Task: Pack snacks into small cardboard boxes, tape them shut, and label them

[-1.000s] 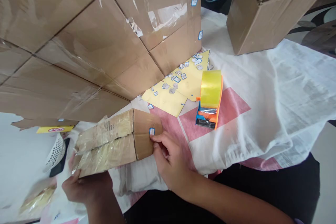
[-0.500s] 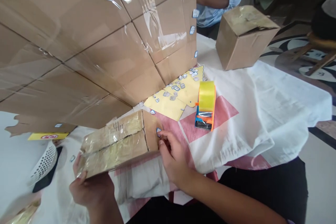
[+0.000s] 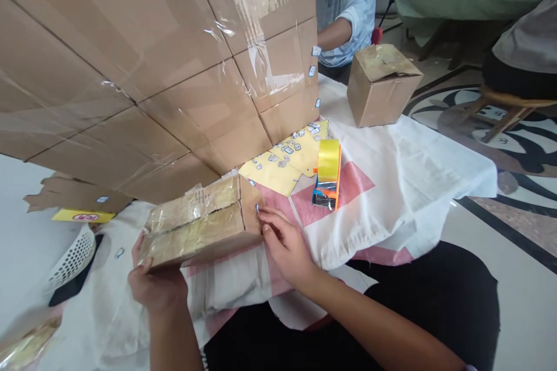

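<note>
My left hand (image 3: 156, 284) is closed round the near left end of a taped cardboard box (image 3: 195, 237), thumb on top and fingers at the far side. The box is tilted over the table's front edge. My right hand (image 3: 287, 243) is at the box's right end face, its fingertips on a small blue-edged paper sticker (image 3: 257, 208) against the cardboard. Another small sticker (image 3: 252, 183) shows near the face's upper corner. A tape dispenser (image 3: 327, 174) with yellow tape lies to the right, beside a yellow sheet (image 3: 278, 171) scattered with small cut-out stickers.
A tall stack of taped cardboard boxes (image 3: 183, 81) stands directly ahead. Another box (image 3: 383, 90) sits at the back right, near a person in a light blue shirt (image 3: 359, 6). A white perforated basket (image 3: 73, 258) is at left. White-and-pink cloth (image 3: 383, 174) covers the table.
The view has tilted up and shifted. My right fingers have slid slightly along the box's end face, now covering more of the sticker. My left hand keeps its grip on the box.
</note>
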{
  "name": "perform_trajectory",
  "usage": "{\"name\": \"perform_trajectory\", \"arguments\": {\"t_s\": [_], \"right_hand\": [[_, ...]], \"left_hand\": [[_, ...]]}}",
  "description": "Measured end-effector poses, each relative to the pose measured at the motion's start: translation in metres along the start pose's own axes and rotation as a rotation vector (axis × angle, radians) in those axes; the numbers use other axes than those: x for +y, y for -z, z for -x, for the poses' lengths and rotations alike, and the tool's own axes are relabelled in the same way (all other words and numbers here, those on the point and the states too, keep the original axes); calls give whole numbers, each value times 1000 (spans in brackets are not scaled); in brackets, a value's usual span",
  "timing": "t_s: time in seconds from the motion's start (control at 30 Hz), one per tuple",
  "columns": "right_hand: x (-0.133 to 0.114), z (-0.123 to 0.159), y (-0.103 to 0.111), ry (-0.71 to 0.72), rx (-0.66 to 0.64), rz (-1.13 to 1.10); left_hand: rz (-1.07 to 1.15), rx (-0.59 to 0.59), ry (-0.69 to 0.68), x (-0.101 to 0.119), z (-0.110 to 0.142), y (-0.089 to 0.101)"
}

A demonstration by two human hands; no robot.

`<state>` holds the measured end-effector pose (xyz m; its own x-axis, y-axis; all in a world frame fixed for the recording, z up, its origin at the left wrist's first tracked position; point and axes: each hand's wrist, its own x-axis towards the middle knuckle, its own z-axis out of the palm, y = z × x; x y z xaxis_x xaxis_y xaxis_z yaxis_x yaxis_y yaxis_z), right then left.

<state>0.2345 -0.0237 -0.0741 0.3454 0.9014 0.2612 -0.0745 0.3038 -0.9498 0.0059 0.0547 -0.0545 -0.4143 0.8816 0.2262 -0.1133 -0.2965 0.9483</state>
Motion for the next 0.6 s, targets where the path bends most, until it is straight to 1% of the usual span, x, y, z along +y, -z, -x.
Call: {"name": "perform_trajectory", "arguments": {"t_s": [0.1, 0.27, 0.4, 0.5, 0.53, 0.6], "right_hand": [[3, 0, -3, 11, 24, 14], [9, -4, -9, 76, 47, 29], [9, -4, -8, 54, 13, 95], [10, -2, -8, 91, 36, 132], [11, -2, -9, 91, 51, 117], [14, -2, -11, 51, 72, 17]], "left_hand": [[1, 9, -7, 0, 2, -1], [16, -3, -18, 1, 2, -1], [77, 14, 61, 0, -3, -3], [67, 18, 88, 0, -4, -5], [68, 22, 96, 1, -4, -5], [78, 31, 126, 4, -1, -4]]}}
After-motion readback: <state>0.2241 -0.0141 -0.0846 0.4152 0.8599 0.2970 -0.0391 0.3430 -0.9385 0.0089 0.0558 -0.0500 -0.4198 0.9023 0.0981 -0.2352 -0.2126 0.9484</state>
